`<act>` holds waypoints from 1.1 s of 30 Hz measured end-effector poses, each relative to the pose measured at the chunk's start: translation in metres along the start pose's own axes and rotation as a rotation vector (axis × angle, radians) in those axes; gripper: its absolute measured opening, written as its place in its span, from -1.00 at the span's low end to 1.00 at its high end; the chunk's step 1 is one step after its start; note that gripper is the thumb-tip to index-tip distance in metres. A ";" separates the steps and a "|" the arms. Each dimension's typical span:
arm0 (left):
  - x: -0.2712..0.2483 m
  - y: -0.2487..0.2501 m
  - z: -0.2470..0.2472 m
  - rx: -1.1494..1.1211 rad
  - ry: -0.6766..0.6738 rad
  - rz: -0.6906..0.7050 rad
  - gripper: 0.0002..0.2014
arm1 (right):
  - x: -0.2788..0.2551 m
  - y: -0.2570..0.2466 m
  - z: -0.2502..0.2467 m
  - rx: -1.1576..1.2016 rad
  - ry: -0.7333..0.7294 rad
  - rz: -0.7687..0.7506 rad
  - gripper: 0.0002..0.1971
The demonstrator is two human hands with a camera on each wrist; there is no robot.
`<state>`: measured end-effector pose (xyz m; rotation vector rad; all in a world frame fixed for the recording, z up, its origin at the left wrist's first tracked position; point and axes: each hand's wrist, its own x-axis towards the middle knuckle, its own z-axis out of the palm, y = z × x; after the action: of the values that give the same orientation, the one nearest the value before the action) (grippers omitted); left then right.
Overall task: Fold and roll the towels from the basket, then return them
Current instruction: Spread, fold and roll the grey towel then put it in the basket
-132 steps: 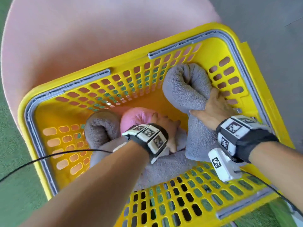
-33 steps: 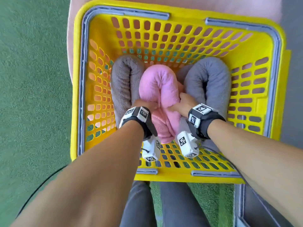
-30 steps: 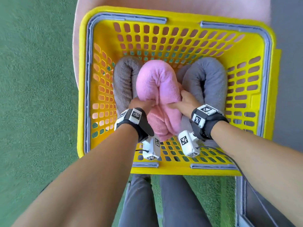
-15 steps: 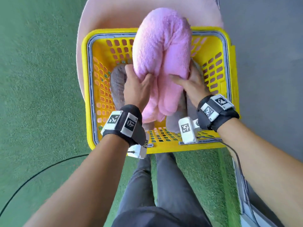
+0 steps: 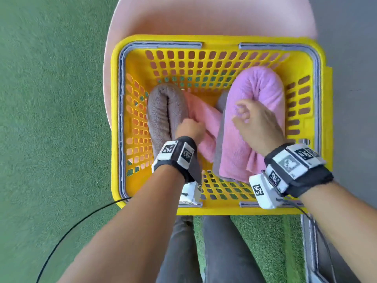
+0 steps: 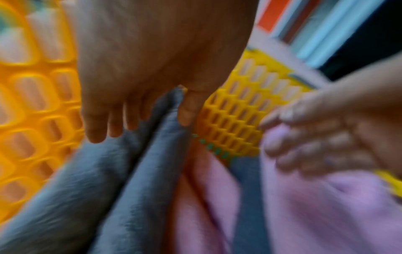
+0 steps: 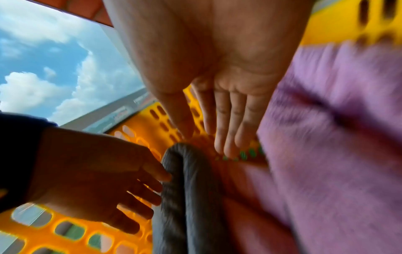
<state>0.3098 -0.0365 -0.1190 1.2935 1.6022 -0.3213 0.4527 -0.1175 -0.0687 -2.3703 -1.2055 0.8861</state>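
Note:
A yellow basket [image 5: 216, 40] holds a brown-grey rolled towel [image 5: 165, 111] at its left wall. A pink rolled towel [image 5: 263, 86] lies at the right, on top of a grey towel [image 5: 219, 139]. Between them a second pink towel [image 5: 204, 119] lies loose on the bottom. My left hand [image 5: 189, 127] reaches down beside the grey roll [image 6: 87, 189]; its fingers [image 7: 141, 194] are spread and touch the roll's side. My right hand [image 5: 244, 113] hovers over the pink roll [image 7: 337, 137], fingers [image 7: 226, 137] straight, holding nothing.
The basket stands on a round pink table [image 5: 204, 15]. Green turf [image 5: 51, 119] lies to the left, crossed by a black cable [image 5: 81, 219]. My legs [image 5: 204, 252] are just below the basket's near rim. A metal frame [image 5: 308, 252] runs along the lower right.
Half a second ago both hands held the pink roll up above the basket. It now lies at the basket's right, both hands have let go, and the left hand has dropped to the grey roll.

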 end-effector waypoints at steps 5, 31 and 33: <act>0.061 -0.068 -0.038 -0.097 0.142 -0.356 -0.42 | 0.039 -0.026 0.109 -0.114 -0.631 0.024 -0.38; 0.073 -0.051 0.051 -1.007 0.158 -0.471 -0.09 | 0.138 0.006 0.117 -0.432 -0.651 0.261 -0.08; 0.077 -0.053 0.058 -1.027 0.208 -0.519 0.02 | 0.141 0.008 0.119 -0.372 -0.737 0.296 -0.22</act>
<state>0.3017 -0.0546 -0.2275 0.1233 1.8646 0.3266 0.4415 -0.0052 -0.2157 -2.6434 -1.3703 1.8975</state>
